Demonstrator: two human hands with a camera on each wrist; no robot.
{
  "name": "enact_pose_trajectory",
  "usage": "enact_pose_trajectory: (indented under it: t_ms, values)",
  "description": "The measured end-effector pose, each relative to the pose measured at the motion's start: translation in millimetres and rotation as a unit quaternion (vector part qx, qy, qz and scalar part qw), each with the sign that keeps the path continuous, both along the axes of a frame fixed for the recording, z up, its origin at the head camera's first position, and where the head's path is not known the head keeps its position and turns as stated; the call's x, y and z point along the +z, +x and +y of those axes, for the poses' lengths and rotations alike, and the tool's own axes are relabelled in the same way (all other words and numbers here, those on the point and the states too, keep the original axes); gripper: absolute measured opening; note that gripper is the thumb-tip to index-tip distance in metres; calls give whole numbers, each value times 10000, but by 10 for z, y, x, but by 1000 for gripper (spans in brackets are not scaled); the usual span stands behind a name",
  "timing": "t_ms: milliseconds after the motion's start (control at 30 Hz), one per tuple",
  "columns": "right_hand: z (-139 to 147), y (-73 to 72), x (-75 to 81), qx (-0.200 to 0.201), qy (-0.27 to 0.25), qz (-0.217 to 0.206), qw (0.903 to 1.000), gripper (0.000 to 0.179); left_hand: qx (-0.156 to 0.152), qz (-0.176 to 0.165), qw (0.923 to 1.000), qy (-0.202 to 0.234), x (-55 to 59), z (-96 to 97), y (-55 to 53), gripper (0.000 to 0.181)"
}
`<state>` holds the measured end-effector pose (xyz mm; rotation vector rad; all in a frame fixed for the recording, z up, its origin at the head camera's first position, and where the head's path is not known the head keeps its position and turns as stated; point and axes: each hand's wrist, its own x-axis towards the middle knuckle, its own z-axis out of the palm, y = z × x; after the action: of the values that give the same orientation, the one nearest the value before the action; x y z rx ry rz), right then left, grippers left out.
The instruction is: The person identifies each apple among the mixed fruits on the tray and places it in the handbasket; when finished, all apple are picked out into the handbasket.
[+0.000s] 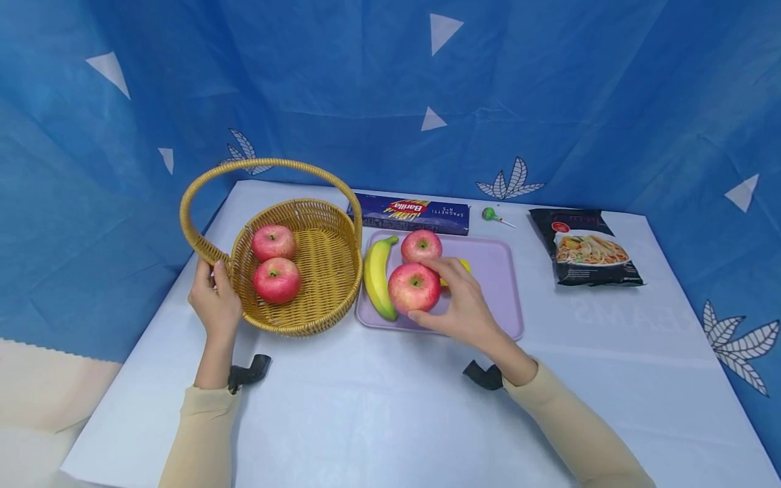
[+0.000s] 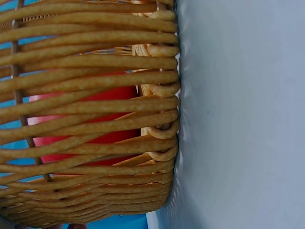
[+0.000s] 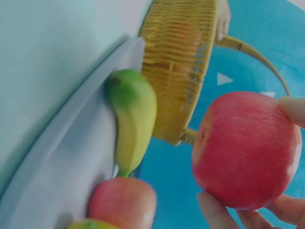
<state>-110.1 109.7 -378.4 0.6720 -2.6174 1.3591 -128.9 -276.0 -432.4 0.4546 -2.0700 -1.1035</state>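
My left hand [image 1: 216,301] grips the left rim of a woven basket [image 1: 332,308], where its tall handle meets the side. Two red apples [image 1: 276,280] lie inside the basket; in the left wrist view, red shows through the weave [image 2: 95,105]. Between thumb and fingers, my right hand [image 1: 464,305] holds another red apple [image 1: 413,288], raised above the lilac tray [image 1: 497,291], as the right wrist view shows [image 3: 245,150]. On the tray are a banana [image 1: 378,278], one more apple [image 1: 421,245] and a yellow item [image 1: 462,270] mostly hidden by my right hand.
Behind the tray lies a blue spaghetti box [image 1: 415,214], with a green-topped lollipop [image 1: 491,214] to its right. A black noodle packet [image 1: 586,247] rests at the table's right side. Blue cloth [image 1: 390,88] hangs behind the white table [image 1: 366,407].
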Motion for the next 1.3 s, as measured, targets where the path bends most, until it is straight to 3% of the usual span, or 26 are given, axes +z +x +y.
enact_pose_trajectory:
  t_ms: [267,533,767,1000,1300]
  values:
    - [-271,-6,124,387,-419,145,9983,77,-12,19,10000,-8,-4,-6,2,38]
    - [-636,-151,167,580,-466,548,9957,74,-22,19,10000,6,-5,0,3,37]
    - [-986,-253,175,691,-294,403,9964,75,-11,31,10000,23,0,4,9,37]
    - [-1348,-489,126,577,7,290,9979,76,-19,57,10000,11,6,-1,6,37]
    - [-1692,-719,17,61,224,273,9994,72,30,88,10000,-4,-11,2,8,35]
